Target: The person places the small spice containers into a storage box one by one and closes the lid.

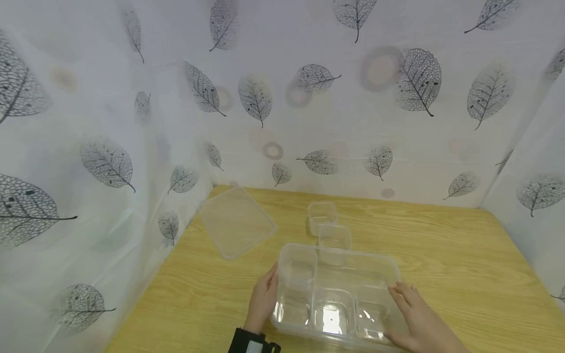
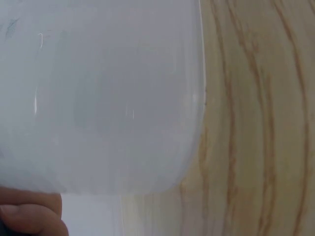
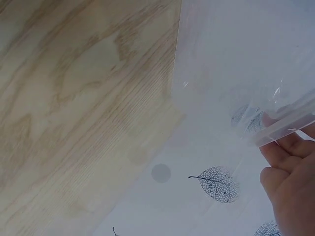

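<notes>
A large clear plastic container [image 1: 371, 262] is held by its two short sides near the front of the table, and in the head view it looks tilted. Smaller clear square boxes [image 1: 334, 304] show inside it, along the left and front. My left hand [image 1: 262, 301] grips the left side; in the left wrist view its curled fingers [image 2: 34, 214] show at the container's edge. On the opposite side, my right hand [image 1: 417, 316] holds the rim, with its fingers [image 3: 280, 152] curled at the rim in the right wrist view.
Two small clear boxes, one farther back [image 1: 322, 218] and one nearer [image 1: 334, 235], stand behind the container. A flat translucent lid [image 1: 238, 223] lies at the back left of the wooden table [image 1: 463, 264]. Leaf-printed white curtains [image 1: 282, 132] enclose the table's back and sides.
</notes>
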`<state>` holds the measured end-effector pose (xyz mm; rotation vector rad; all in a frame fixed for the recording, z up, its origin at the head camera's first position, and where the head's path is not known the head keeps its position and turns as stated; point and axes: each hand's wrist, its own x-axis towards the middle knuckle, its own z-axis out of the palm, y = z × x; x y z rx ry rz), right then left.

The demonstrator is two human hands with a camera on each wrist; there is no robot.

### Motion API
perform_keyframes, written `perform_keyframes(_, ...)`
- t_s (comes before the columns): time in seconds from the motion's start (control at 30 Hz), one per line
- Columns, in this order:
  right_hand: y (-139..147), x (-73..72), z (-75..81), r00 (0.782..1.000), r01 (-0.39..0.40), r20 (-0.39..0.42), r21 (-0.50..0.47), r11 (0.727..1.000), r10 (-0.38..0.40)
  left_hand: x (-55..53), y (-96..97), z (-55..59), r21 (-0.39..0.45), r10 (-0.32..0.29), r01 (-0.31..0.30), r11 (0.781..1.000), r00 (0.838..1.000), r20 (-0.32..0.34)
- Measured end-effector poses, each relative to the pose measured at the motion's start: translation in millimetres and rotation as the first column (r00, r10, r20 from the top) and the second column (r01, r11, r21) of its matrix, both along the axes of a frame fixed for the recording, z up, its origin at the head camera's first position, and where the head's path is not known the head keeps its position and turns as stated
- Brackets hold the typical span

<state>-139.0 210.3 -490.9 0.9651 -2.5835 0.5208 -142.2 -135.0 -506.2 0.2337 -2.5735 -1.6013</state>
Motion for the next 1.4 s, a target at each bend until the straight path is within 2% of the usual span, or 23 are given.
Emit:
perform_keyframes(0.23, 0.7, 0.3, -1.5, 0.998, -0.027, -0.05, 0.027, 0.999, 0.028, 1.6, 1.3, 0.5, -0.027, 0.01, -0.012, 1.0, 0.999, -0.049)
perform_keyframes(0.4, 1.9, -1.1, -4.1, 0.995, -0.062, -0.075, 0.033, 0.997, 0.065, 0.3, -0.2, -0.5, -0.008, 0.004, -0.004, 1.0, 1.0, -0.018)
perform_keyframes(0.67, 4.3, 0.2, -3.5, 0.995, -0.064, -0.078, 0.047, 0.997, 0.067, -1.1, -0.3, -1.1, -0.013, -0.011, 0.011, 1.0, 1.0, -0.005)
perform_keyframes(0.77, 1.6, 1.6, -0.4, 0.998, -0.047, -0.038, 0.022, 0.999, 0.048, -1.1, -1.4, -1.6, -0.01, -0.008, 0.008, 1.0, 1.0, -0.006)
perform_keyframes(0.87, -2.5, 1.4, 3.8, 0.998, 0.016, 0.061, -0.048, 0.999, -0.013, -1.1, -2.0, -2.1, -0.011, -0.007, 0.007, 1.0, 1.0, -0.007)
perform_keyframes(0.93, -5.5, -2.2, 7.3, 0.99, 0.073, 0.13, -0.105, 0.992, -0.059, -0.9, -2.3, -1.8, -0.006, -0.003, 0.003, 1.0, 1.0, -0.009)
perform_keyframes(1.03, -7.8, -12.6, 10.1, 0.976, 0.138, 0.19, -0.193, 0.971, -0.101, -0.7, -2.7, -1.2, 0.005, 0.005, -0.005, 1.0, 1.0, 0.002)
perform_keyframes(1.17, -9.3, -25.3, 12.0, 0.951, 0.208, 0.274, -0.234, 0.95, -0.141, 0.2, -2.0, -0.2, 0.009, 0.008, -0.008, 1.0, 1.0, 0.01)
perform_keyframes(1.23, -10.5, -29.5, 12.6, 0.93, 0.249, 0.327, -0.216, 0.944, -0.17, 0.9, -1.4, 0.5, 0.002, 0.01, -0.01, 1.0, 1.0, 0.007)
perform_keyframes(1.4, -15.7, -35.7, 14.5, 0.856, 0.365, 0.436, -0.127, 0.922, -0.279, 1.1, -0.1, 1.8, -0.013, 0.007, -0.007, 1.0, 1.0, 0.002)
